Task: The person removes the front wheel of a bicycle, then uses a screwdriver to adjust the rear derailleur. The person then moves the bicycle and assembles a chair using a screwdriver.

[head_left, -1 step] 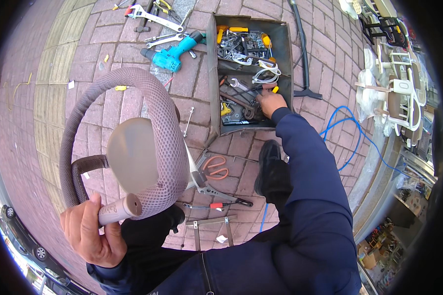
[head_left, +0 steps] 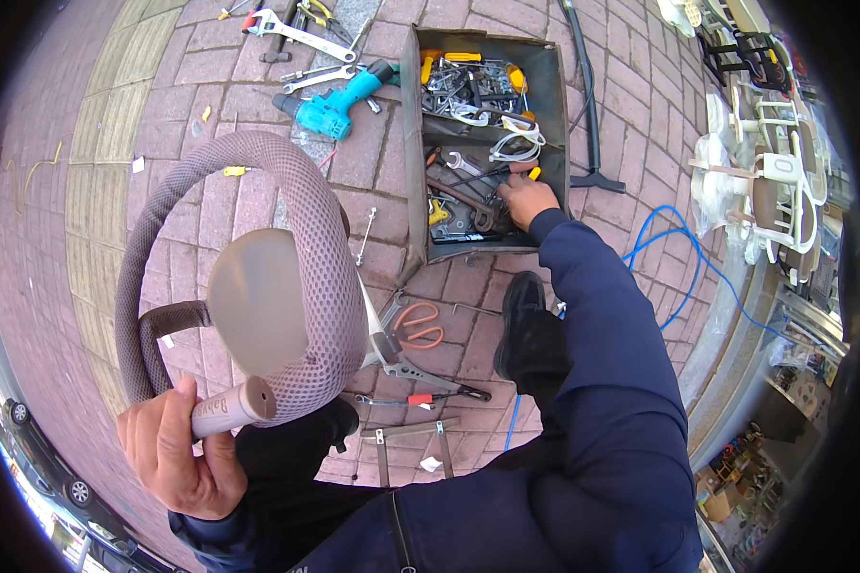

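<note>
My left hand (head_left: pixel 182 458) is closed round a taupe handle grip (head_left: pixel 231 408), its hollow end facing right. Just beyond it stands a brown mesh-padded ring (head_left: pixel 325 277) around a smooth taupe rounded panel (head_left: pixel 258 301); the join between grip and ring is hidden. My right hand (head_left: pixel 528 199) reaches into the near compartment of a metal toolbox (head_left: pixel 556 95), its fingers curled down among the tools. What they hold, if anything, I cannot make out. Around them lie a rusty hammer-like tool (head_left: pixel 461 194), a wrench (head_left: pixel 468 168) and a coiled white cable (head_left: pixel 518 143).
Left of the toolbox lie a teal cordless drill (head_left: pixel 330 107) and an adjustable wrench (head_left: pixel 301 36). Orange-handled scissors (head_left: pixel 420 329) rest on the brick paving near my feet. A black tube (head_left: pixel 588 95) and a blue hose (head_left: pixel 683 234) lie to the right, by white-framed items (head_left: pixel 784 172).
My right forearm has shifted very slightly. My left hand and the handle grip stay where they were.
</note>
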